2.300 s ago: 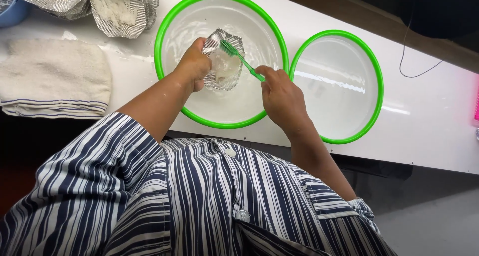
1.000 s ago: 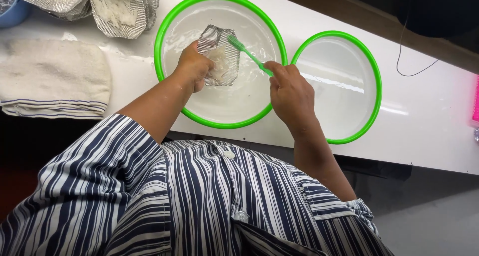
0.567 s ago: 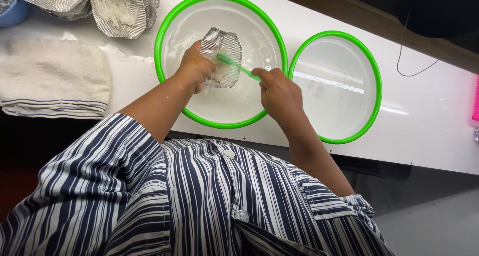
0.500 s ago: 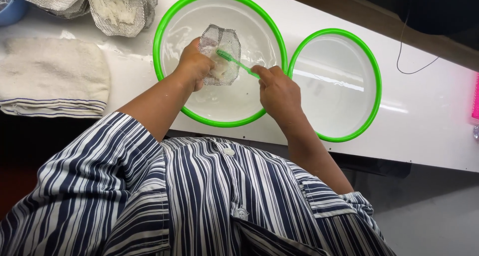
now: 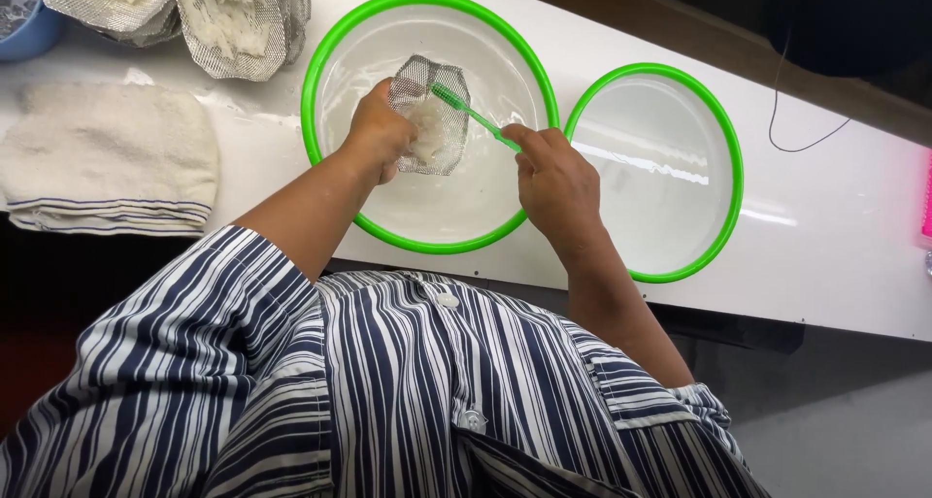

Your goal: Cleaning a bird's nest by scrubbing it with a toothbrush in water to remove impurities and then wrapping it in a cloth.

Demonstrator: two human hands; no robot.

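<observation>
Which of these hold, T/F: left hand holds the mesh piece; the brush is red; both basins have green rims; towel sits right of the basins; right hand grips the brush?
1. The left hand holds the mesh piece over the left basin. True.
2. The brush is red. False: it is green.
3. Both basins, including the right basin, have green rims. True.
4. The folded towel lies right of the basins. False: it lies to their left.
5. The right hand grips the brush. True.

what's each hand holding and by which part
Left hand grips the mesh pouch by its left edge; right hand holds the green toothbrush by its handle end.
</observation>
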